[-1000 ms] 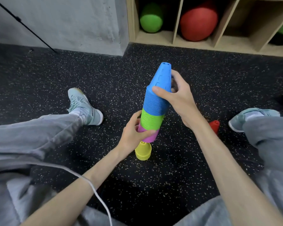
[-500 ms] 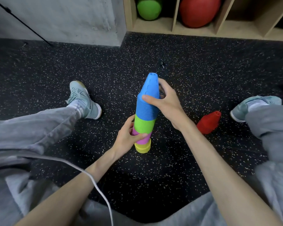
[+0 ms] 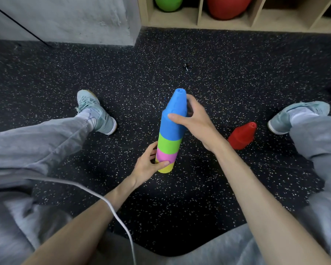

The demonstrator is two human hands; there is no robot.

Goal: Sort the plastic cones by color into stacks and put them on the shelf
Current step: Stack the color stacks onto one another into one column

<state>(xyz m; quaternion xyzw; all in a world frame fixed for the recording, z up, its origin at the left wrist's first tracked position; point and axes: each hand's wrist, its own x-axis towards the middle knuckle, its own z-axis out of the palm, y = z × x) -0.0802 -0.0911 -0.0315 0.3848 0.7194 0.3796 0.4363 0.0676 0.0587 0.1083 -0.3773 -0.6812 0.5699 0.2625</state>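
A tall stack of nested plastic cones (image 3: 170, 134) stands upright on the floor between my legs, banded blue on top, then green, pink and yellow at the bottom. My right hand (image 3: 195, 121) grips the blue upper part just under the tip. Near the base, my left hand (image 3: 149, 163) holds the pink and yellow bands, thumb across the front. A red cone stack (image 3: 242, 135) lies on its side to the right. The wooden shelf (image 3: 199, 20) runs along the top edge.
Black speckled rubber floor (image 3: 180, 207) all around. My legs in grey trousers and pale shoes (image 3: 96, 111) spread left and right. A green ball (image 3: 167, 3) and red ball (image 3: 226, 6) fill shelf compartments. A grey wall block (image 3: 75, 18) stands at the upper left. A white cable (image 3: 111, 205) crosses my left forearm.
Both hands lowered the multicoloured stack, so the yellow cones that hung apart below it now sit closed up under the pink band. The red cones came into fuller view.
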